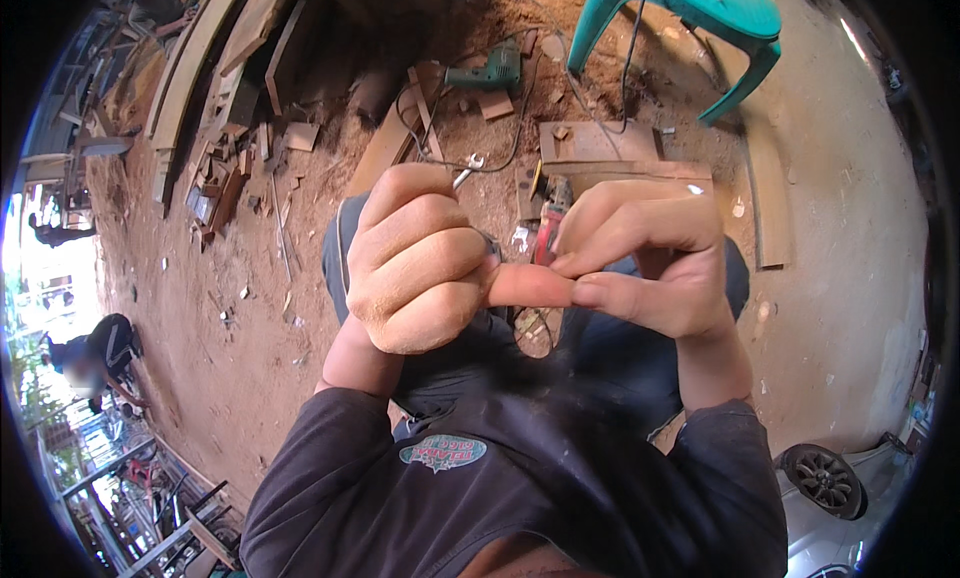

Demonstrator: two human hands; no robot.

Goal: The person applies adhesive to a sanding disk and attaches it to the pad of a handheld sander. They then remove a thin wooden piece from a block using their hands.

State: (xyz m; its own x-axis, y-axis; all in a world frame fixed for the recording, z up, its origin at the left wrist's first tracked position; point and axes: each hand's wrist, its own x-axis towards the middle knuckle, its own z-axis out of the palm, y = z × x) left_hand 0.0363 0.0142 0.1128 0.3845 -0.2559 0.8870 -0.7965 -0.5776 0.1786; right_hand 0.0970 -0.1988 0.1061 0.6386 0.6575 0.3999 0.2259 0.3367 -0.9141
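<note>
- The left hand point(420, 263) is clenched in a fist around a small metal tool point(468, 168), whose shiny tip sticks out above the knuckles.
- The right hand point(650, 263) pinches a small red thing point(546, 236) between thumb and fingertips; its index finger reaches across to touch the left fist.
- Both hands are held close over the person's lap, above the dirt floor point(240, 358).
- A green drill point(488, 75) lies on the floor beyond, near wood planks point(600, 143) and a teal plastic chair point(700, 18).

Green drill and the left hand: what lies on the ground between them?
In the head view, between the green drill and the left hand: wood offcuts, a looping black cable and sawdust-strewn dirt.
</note>
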